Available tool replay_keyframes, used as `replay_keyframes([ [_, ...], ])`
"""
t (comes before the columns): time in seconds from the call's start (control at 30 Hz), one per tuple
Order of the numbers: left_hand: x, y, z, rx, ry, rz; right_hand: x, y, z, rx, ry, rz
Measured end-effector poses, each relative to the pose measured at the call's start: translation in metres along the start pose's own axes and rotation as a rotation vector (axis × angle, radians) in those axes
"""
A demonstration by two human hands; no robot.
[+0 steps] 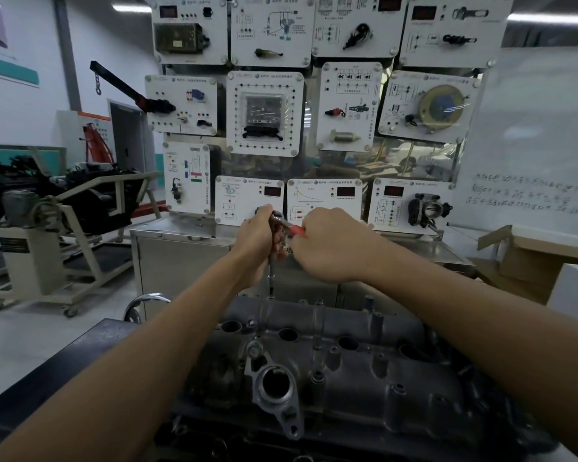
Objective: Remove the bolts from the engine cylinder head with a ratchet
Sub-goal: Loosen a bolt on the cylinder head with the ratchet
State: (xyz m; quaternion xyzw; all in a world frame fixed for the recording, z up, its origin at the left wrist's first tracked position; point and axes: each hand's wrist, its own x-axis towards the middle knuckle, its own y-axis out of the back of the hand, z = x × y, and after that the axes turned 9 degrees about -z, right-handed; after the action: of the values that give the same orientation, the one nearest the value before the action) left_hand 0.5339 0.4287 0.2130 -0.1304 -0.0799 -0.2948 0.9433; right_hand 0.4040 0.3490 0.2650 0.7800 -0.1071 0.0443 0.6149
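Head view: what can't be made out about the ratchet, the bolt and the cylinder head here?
- Bolt: head view, the socket covers it; how far out it is cannot be told.
- Ratchet: its head sits under the left hand, most of the red handle inside the right hand.
- Cylinder head: near end cut off by the bottom edge, sides covered by both forearms.
- Whiteboard writing: too blurred to read.

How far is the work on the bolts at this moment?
Done: nothing certain; no loose bolts show. In hand: left hand and right hand grip the ratchet, its extension set on a bolt at the cylinder head far edge. Left: that bolt, seemingly others.
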Motion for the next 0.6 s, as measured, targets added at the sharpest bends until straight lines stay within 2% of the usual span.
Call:
replay_keyframes([
  [0.1,0.002,0.000,-0.002,0.050,0.006,-0.055,0.007,0.001,0.002,-0.156,-0.058,0.028],
  [0.17,0.004,0.003,-0.002,0.025,0.018,-0.096,0.014,-0.006,0.009,-0.235,-0.074,0.245],
  [0.23,0.008,0.008,-0.001,0.012,0.027,-0.120,0.026,-0.013,0.017,-0.348,0.003,0.486],
  [0.27,0.010,0.009,-0.002,0.002,0.031,-0.122,0.033,-0.012,0.021,-0.379,0.042,0.539],
  [0.5,0.011,0.001,-0.003,0.007,0.050,-0.069,0.067,-0.020,0.050,-0.384,0.170,0.716],
  [0.6,0.008,-0.003,-0.007,0.061,0.011,-0.075,0.080,-0.024,0.086,-0.324,-0.019,0.527],
])
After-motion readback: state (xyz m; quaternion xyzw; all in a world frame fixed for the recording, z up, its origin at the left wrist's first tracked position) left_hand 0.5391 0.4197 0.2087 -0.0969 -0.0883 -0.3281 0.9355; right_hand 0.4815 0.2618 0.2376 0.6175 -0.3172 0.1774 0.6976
